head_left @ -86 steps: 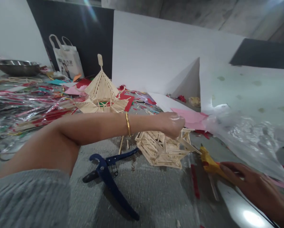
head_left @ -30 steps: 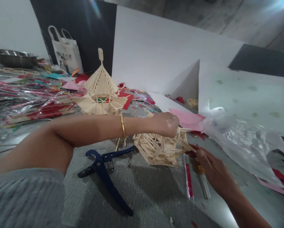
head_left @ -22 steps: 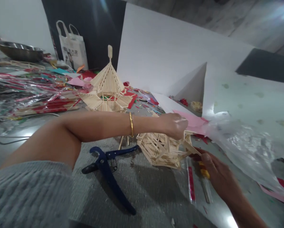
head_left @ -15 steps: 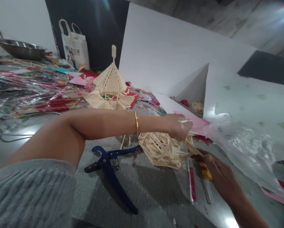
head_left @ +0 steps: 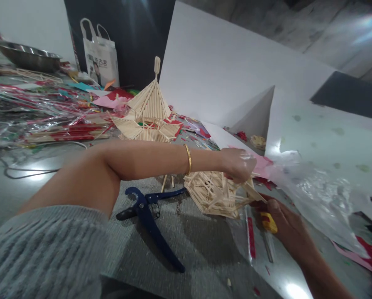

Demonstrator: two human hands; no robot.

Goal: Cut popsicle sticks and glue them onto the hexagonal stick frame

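A pale wooden-stick frame point(head_left: 211, 193) lies on its side at the centre right. My left hand point(head_left: 239, 165), with a gold bangle on its wrist, is closed at the frame's upper right edge; what its fingers hold is hidden. From the lower right, my right hand point(head_left: 277, 214) pinches the end of a flat stick piece point(head_left: 253, 193) at the frame's right side. Beyond my left forearm stands a pointed stick tower point(head_left: 150, 104). Blue-handled cutters point(head_left: 155, 232) lie below the forearm.
A yellow-handled screwdriver point(head_left: 269, 223) and a red strip in clear wrap point(head_left: 251, 237) lie beside my right hand. Clear plastic point(head_left: 316, 195) spreads at the right. At the left are wrapped sticks point(head_left: 67, 133), a metal bowl point(head_left: 28, 56) and a white bag point(head_left: 101, 62).
The view has shifted slightly, so the tower and cutters appear further right. Both hands keep nearly the same places at the stick frame.
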